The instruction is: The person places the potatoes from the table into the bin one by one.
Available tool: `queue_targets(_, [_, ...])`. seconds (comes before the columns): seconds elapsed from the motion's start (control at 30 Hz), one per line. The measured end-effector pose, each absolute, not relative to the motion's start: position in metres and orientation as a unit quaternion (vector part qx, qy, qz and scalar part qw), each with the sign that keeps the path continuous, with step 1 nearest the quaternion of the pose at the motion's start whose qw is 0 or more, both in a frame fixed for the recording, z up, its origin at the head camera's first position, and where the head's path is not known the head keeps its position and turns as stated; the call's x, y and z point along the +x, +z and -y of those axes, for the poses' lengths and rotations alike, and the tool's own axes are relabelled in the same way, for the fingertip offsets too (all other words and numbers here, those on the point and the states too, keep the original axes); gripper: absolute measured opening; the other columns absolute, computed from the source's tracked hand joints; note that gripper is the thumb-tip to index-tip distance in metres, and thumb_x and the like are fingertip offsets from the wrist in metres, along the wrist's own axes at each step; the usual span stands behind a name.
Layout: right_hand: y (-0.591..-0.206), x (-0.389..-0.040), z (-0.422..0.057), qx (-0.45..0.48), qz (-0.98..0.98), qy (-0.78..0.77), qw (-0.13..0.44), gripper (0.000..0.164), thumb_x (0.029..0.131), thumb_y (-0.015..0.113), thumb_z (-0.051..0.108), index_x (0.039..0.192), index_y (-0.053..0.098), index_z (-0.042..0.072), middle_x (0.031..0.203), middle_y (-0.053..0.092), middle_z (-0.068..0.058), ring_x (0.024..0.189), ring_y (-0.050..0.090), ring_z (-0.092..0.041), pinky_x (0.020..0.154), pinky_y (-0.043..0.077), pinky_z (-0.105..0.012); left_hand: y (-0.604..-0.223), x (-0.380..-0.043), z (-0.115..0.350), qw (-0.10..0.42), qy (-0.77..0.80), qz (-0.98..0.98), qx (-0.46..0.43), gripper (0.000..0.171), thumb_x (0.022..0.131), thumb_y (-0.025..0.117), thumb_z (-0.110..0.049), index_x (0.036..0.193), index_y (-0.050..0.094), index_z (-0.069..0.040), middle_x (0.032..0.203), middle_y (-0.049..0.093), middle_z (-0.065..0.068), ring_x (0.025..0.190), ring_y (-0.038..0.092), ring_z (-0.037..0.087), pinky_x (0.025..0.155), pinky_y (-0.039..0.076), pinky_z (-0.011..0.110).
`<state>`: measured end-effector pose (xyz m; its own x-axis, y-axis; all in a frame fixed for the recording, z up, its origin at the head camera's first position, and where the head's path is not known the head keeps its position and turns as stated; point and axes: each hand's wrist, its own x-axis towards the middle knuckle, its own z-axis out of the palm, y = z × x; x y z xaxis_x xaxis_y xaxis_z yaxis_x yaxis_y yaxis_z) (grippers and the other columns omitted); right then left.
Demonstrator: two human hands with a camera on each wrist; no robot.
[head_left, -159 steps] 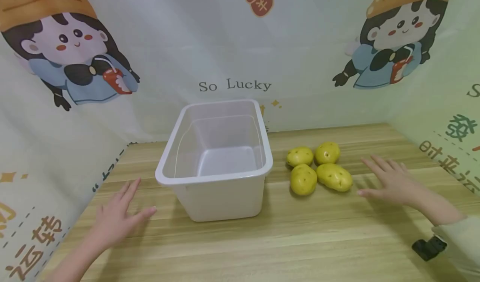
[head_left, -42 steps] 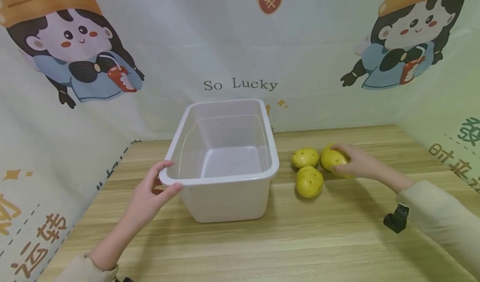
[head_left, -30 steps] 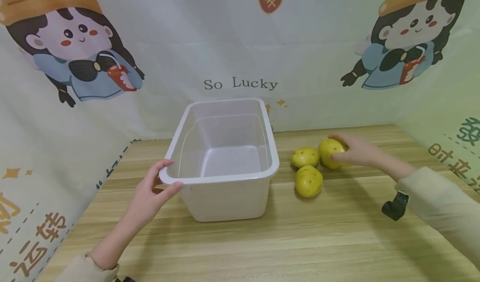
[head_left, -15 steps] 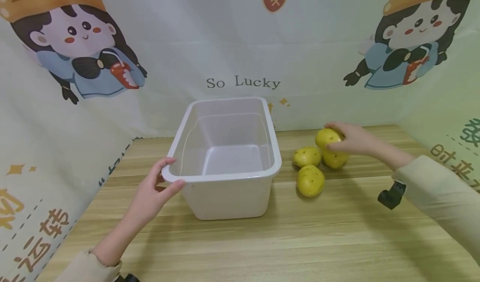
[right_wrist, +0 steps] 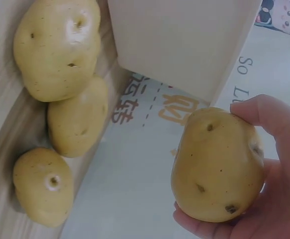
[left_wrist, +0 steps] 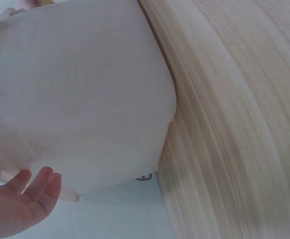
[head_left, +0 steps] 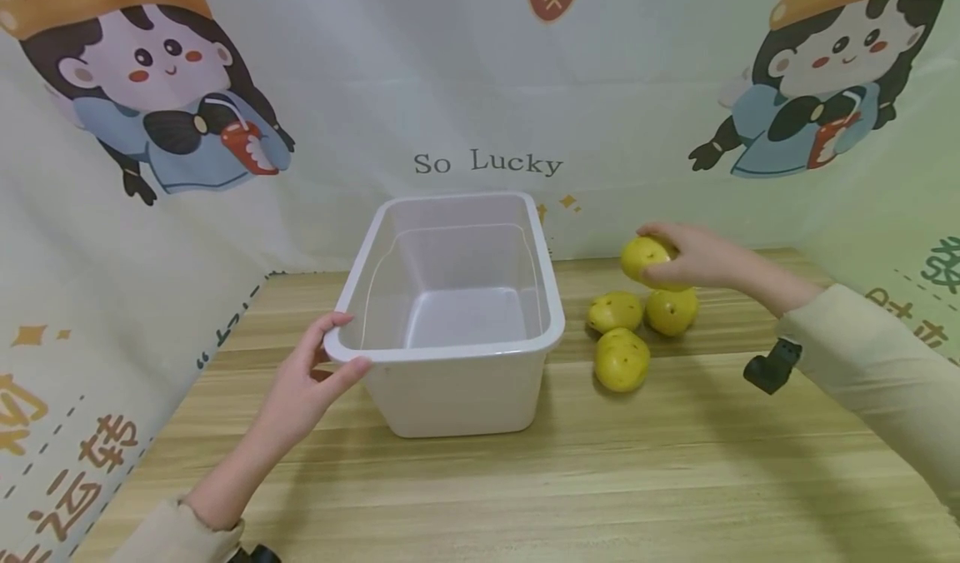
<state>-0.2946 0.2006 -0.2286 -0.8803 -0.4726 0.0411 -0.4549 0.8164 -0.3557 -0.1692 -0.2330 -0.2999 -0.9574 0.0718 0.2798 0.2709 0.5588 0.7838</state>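
My right hand (head_left: pixel 701 256) grips a yellow potato (right_wrist: pixel 218 164), thumb on one side and fingers on the other, raised above the table. Three more potatoes lie below it: one at the front (head_left: pixel 622 361), one at the left (head_left: pixel 614 312) and one at the back right (head_left: pixel 672 311). A white plastic bin (head_left: pixel 457 392) stands upright left of them, with nothing inside. My left hand (head_left: pixel 303 388) holds the bin's near left corner, thumb on the front rim and fingers over the side rim. In the left wrist view, its fingers (left_wrist: pixel 50 191) curl beside the bin's wall.
The wood-grain table (head_left: pixel 480 496) runs up to a pale printed cloth (head_left: pixel 360 113) that hangs behind and at both sides. A black wrist device (head_left: pixel 772 366) sits at the right sleeve (head_left: pixel 855 355).
My right hand has taken one potato from the group and lifted it up and leftward, uncovering the one behind. My left hand has gone from beside the bin to its rim.
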Motion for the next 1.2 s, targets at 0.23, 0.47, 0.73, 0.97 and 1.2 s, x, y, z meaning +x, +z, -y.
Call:
queue_targets(0.23, [-0.220, -0.297, -0.189, -0.241, -0.952, -0.186, 0.024, 0.065, 0.085, 0.059, 0.025, 0.136, 0.032, -0.003, 0.130, 0.044, -0.027, 0.104, 0.048, -0.036, 0.082, 0.040, -0.049, -0.300, -0.169, 0.234, 0.106, -0.461, 0.876, -0.095, 0.053, 0.088, 0.061, -0.018, 0.134, 0.035, -0.013, 0.110, 0.057, 0.019, 0.084, 0.058, 0.019, 0.066, 0.047, 0.026])
queue_targets(0.47, [-0.213, -0.302, -0.179, -0.247, -0.953, -0.175, 0.015, 0.065, 0.084, 0.059, 0.027, 0.137, 0.034, -0.002, 0.131, 0.044, -0.026, 0.105, 0.047, -0.035, 0.083, 0.039, -0.049, -0.300, -0.170, 0.234, 0.108, -0.458, 0.877, -0.099, 0.051, 0.088, 0.061, -0.020, 0.133, 0.035, -0.012, 0.109, 0.057, 0.020, 0.083, 0.059, 0.020, 0.066, 0.047, 0.027])
queue_targets(0.73, [-0.204, -0.304, -0.166, -0.240, -0.955, -0.177, 0.007, 0.063, 0.084, 0.058, 0.026, 0.137, 0.035, 0.001, 0.129, 0.046, -0.025, 0.101, 0.048, -0.034, 0.081, 0.039, -0.048, -0.299, -0.170, 0.234, 0.101, -0.450, 0.882, -0.097, 0.052, 0.089, 0.060, -0.023, 0.133, 0.034, -0.013, 0.111, 0.057, 0.021, 0.086, 0.059, 0.026, 0.068, 0.047, 0.031])
queue_targets(0.97, [-0.201, -0.306, -0.157, -0.228, -0.956, -0.182, 0.014, 0.064, 0.084, 0.057, 0.031, 0.138, 0.034, 0.006, 0.135, 0.042, -0.022, 0.115, 0.044, -0.036, 0.092, 0.035, -0.053, -0.297, -0.168, 0.233, 0.099, -0.447, 0.884, -0.097, 0.052, 0.089, 0.059, -0.024, 0.134, 0.034, -0.013, 0.112, 0.057, 0.021, 0.089, 0.059, 0.026, 0.069, 0.047, 0.031])
queue_targets(1.2, [-0.197, -0.312, -0.145, -0.233, -0.951, -0.201, 0.025, 0.066, 0.084, 0.057, 0.030, 0.140, 0.031, 0.006, 0.136, 0.040, -0.021, 0.111, 0.045, -0.034, 0.092, 0.036, -0.052, -0.299, -0.169, 0.235, 0.101, -0.440, 0.887, -0.097, 0.053, 0.089, 0.060, -0.026, 0.133, 0.035, -0.012, 0.109, 0.057, 0.020, 0.087, 0.058, 0.026, 0.068, 0.047, 0.031])
